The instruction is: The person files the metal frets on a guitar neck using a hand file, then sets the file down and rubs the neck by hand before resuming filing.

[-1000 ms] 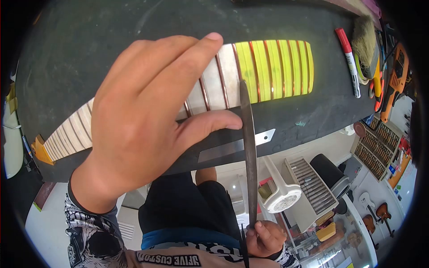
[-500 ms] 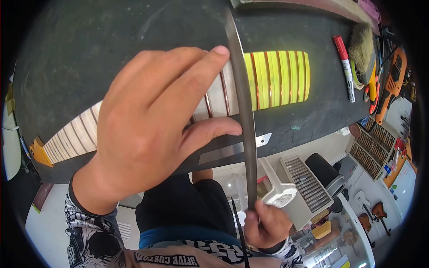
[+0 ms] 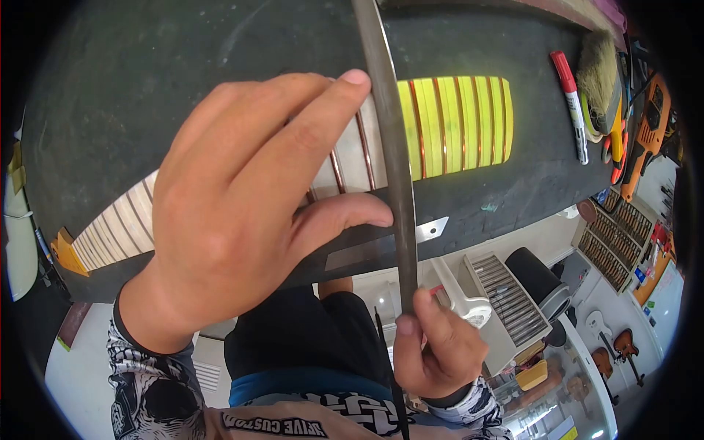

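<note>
A fretted guitar neck [image 3: 121, 224] lies across the dark work surface. Its wood is pale, with bright yellow between the frets at the right end [image 3: 469, 121] and a yellow piece at the narrow left end. A long dark metal file [image 3: 392, 132] crosses it. Gripping the file's near end is my right hand [image 3: 444, 345], closed, its fingers wrapped round it. My left hand [image 3: 242, 176] rests over the neck, palm down, fingers stretched out and apart, hiding the middle part. Its index fingertip and thumb tip are against the file's left side.
A metal strip [image 3: 433, 229] lies near the front edge. To the right are a red-capped marker [image 3: 570, 103], a brush [image 3: 598, 70] and an orange tool [image 3: 649, 132]. Below the edge stand a white machine-like object [image 3: 466, 297] and a rack of metal rods [image 3: 506, 297].
My right hand has moved up and away from my body, sliding the file forward across the neck. My left hand stays in nearly the same place.
</note>
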A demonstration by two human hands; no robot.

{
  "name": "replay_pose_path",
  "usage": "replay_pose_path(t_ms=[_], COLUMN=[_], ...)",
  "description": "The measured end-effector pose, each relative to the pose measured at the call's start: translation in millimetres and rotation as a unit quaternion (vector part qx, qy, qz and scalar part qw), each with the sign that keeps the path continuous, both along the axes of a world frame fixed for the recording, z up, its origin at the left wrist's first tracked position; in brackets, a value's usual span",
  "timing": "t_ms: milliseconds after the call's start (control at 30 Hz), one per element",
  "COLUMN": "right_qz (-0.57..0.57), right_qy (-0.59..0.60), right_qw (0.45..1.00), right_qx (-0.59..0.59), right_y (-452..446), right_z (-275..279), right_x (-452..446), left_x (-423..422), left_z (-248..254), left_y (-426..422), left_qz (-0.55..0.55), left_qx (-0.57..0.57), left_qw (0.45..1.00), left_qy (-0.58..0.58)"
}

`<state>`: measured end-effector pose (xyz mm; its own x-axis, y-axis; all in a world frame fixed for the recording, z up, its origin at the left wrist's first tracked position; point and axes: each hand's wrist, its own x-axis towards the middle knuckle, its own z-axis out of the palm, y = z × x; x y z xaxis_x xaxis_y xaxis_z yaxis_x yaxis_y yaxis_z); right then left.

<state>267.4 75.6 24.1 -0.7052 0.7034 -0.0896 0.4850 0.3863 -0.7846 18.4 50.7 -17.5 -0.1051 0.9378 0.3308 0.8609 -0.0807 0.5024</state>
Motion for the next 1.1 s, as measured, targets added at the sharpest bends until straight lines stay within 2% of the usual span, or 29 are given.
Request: replay_pose_path(t_ms=[200,300,567,867,1100], right_qz=[0.026,0.022,0.007,0.019,0.01], right_qy=[0.018,0.024,-0.003,0.01,0.016], right_qw=[0.999,0.999,1.0,1.0,1.0], right_qx=[0.01,-0.005,0.014,-0.006,0.014], right_y=[-52,-65,0,-69,-8], right_z=[-1,-1,-1,-1,-5], right_x=[84,98,0,100,14], left_x=[-1,0,2,1,4], left_z=[-1,0,-1,-1,2], left_y=[0,0,1,1,0], left_qz=[-0.004,-0.002,0.003,0.001,0.013], left_qx=[0.004,0.0,0.015,0.019,0.006], left_qw=[1.0,1.0,0.999,0.999,0.998], left_qy=[0.008,0.015,0.037,0.046,0.062])
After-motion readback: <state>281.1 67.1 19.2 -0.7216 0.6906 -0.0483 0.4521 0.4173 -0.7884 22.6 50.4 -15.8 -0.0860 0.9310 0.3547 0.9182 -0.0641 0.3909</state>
